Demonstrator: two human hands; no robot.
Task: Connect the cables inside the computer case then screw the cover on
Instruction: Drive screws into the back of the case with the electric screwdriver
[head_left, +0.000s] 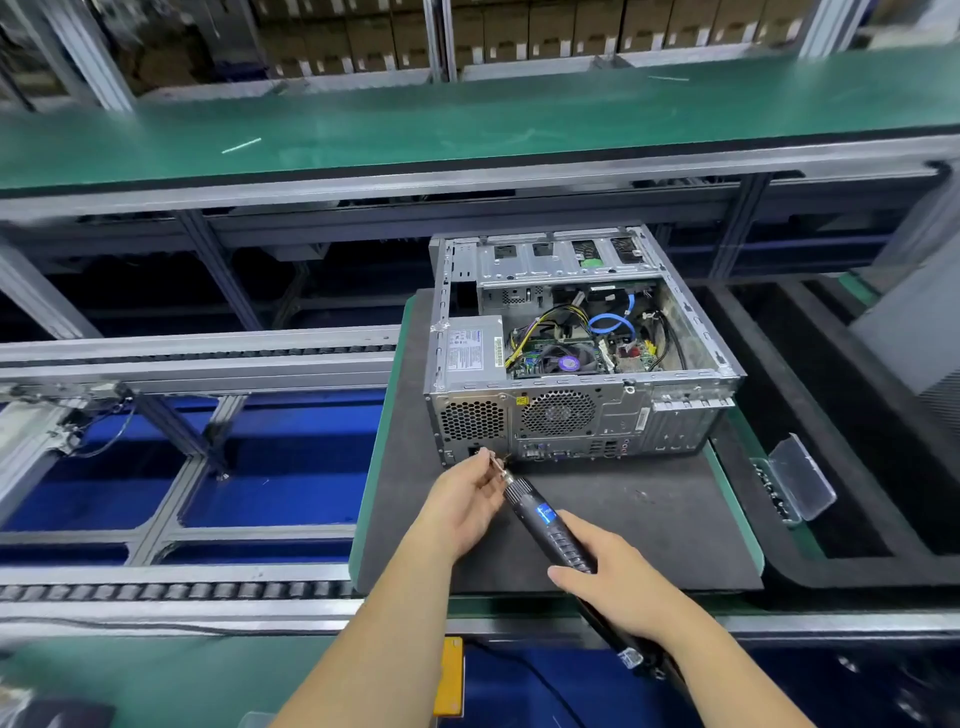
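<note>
Screw-loading step, by the look of it: black electric screwdriver (551, 530) is gripped by right hand (618, 582), small screw pinched at its tip by left-hand fingers (485, 460), beside open grey metal computer case (576, 348) on dark surface (623, 525); cover not fitted, so its placement is called for first.

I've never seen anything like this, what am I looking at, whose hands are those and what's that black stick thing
This single picture comes from a camera worn on a person's head, looking down at their own hands. An open computer case lies on a dark mat at a factory workbench, its cover off, so the cables and circuit board show. The right hand grips an electric screwdriver. The left hand pinches something small at its tip, probably a screw. A small clear box sits to the right.
</note>
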